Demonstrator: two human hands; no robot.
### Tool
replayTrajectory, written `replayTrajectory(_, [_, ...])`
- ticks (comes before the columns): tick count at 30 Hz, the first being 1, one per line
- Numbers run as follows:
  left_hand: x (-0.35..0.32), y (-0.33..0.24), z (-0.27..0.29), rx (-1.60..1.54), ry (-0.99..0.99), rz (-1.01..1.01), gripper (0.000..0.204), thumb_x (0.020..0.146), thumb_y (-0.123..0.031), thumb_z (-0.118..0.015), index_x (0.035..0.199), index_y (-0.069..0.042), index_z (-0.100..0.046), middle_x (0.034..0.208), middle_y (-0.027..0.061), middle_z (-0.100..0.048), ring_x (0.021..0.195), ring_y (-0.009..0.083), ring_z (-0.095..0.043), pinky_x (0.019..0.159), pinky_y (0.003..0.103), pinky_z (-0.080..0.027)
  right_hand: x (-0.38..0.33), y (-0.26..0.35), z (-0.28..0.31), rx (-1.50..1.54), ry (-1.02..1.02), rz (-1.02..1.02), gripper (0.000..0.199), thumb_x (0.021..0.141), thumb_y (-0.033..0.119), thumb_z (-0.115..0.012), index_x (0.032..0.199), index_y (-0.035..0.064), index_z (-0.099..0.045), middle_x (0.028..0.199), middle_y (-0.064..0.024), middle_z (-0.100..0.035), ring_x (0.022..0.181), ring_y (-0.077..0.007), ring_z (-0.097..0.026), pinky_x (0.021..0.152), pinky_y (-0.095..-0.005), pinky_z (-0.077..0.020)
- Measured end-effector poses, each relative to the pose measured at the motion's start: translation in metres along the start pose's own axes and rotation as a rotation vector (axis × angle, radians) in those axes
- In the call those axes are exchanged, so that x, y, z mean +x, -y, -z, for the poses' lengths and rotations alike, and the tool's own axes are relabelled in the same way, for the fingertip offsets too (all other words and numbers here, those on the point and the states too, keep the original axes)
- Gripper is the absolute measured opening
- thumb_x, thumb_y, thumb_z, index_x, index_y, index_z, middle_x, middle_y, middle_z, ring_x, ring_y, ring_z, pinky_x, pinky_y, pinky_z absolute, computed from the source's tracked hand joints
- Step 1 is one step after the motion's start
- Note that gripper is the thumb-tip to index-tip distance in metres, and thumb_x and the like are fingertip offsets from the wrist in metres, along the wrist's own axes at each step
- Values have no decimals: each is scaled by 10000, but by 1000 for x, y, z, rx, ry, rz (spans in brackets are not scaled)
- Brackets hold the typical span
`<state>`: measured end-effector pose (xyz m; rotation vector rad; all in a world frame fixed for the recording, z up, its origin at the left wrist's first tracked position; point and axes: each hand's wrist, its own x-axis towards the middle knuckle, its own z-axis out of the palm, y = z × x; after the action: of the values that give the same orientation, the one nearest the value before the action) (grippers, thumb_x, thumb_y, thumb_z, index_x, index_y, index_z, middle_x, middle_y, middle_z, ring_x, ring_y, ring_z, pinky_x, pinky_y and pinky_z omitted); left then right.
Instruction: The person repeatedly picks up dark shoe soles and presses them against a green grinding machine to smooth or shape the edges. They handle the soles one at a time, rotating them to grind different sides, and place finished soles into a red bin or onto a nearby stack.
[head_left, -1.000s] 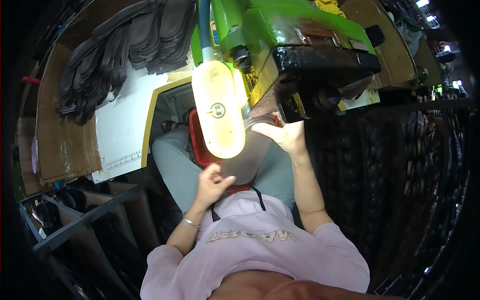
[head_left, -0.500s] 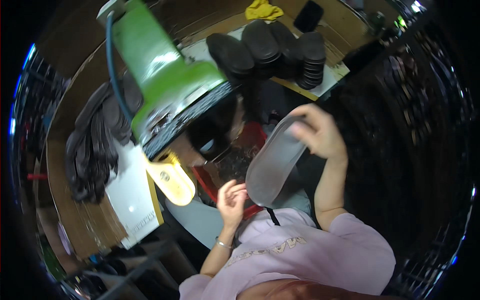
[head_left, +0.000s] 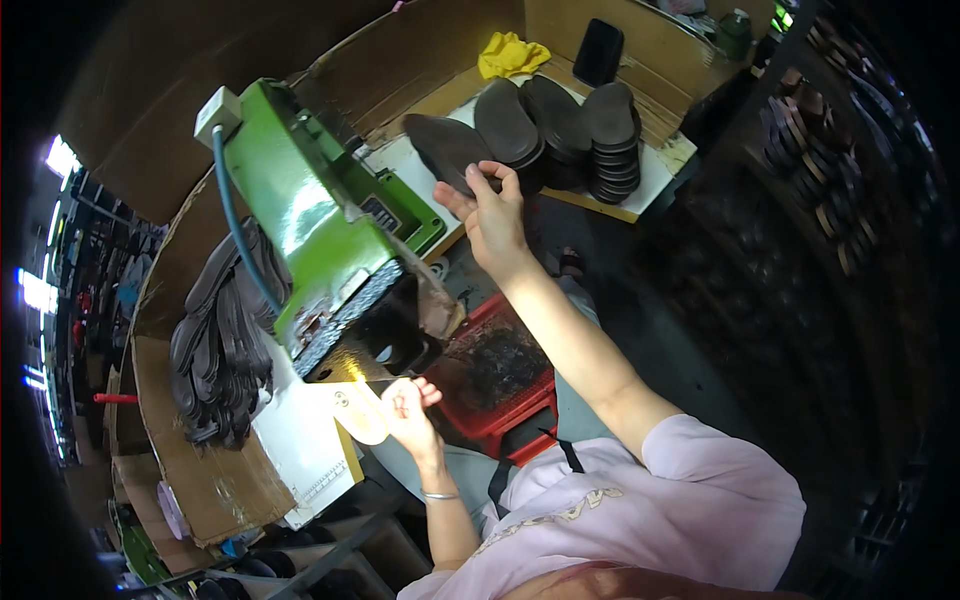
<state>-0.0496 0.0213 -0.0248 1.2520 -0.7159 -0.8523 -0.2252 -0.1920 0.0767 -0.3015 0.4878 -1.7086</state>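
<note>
Insole (head_left: 362, 412), pale yellow and flat, sits at the lower middle, pinched at its right end by the left hand (head_left: 408, 408), whose fingers (head_left: 425, 392) curl loosely around it. It lies just below the dark mouth of a green machine (head_left: 310, 215), a glossy metal block with a blue cable running down its left side. Far left, a heap of dark, limp sole pieces (head_left: 215, 345) lies on a cardboard-covered counter (head_left: 200, 470), close to its edge, beside a white sheet (head_left: 300, 440). Right of the left hand, a red plastic crate (head_left: 505, 385) with dark contents sits low in the gap between machine and person. Higher up, the right hand (head_left: 492, 215) reaches out, fingers closed on the near end of a dark matte sole (head_left: 448, 150), held in open air in front of the far counter. Behind it stand about four stacks of dark oval soles (head_left: 580, 125), with a yellow cloth (head_left: 510, 55) past them. Far right, dark racks crowd the edge.
</note>
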Motion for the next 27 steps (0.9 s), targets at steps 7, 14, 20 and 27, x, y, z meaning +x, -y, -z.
replayTrajectory(7, [155, -32, 61, 408, -276, -435, 293, 860, -53, -647, 1132, 12, -563, 1120, 113, -596, 1024, 193, -579, 845, 313, -490, -23, 16, -1, -329, 108, -42, 431, 900, 82, -560, 1288, 50, -376, 1016, -181, -520, 864, -298, -631, 774, -408, -557])
replayTrajectory(14, [276, -48, 47, 1113, -662, -439, 654, 736, -361, -742, 1242, -22, -504, 1218, 228, -475, 1163, 394, -426, 979, 464, -358, -73, 29, 40, -417, 90, -69, 325, 913, 14, -485, 1235, -4, -444, 1039, -103, -603, 971, -141, -594, 832, -275, -495])
replayTrajectory(20, [269, -80, 92, 1008, -601, -685, 497, 660, -314, -811, 1033, -23, -657, 1060, 178, -588, 1011, 335, -549, 899, 395, -430, -97, 14, 109, -643, 71, -327, 235, 880, 19, -546, 1110, -5, -506, 867, -110, -607, 691, -175, -642, 578, -299, -564])
replayTrajectory(27, [32, -127, 64, 225, -255, -641, 903, 635, -147, -761, 1397, -29, -292, 1176, 123, -487, 1046, 238, -532, 930, 341, -442, -143, 6, 148, -431, 312, -849, 516, 956, 315, -522, 1319, -31, -404, 1080, -208, -621, 937, -302, -657, 747, -415, -574])
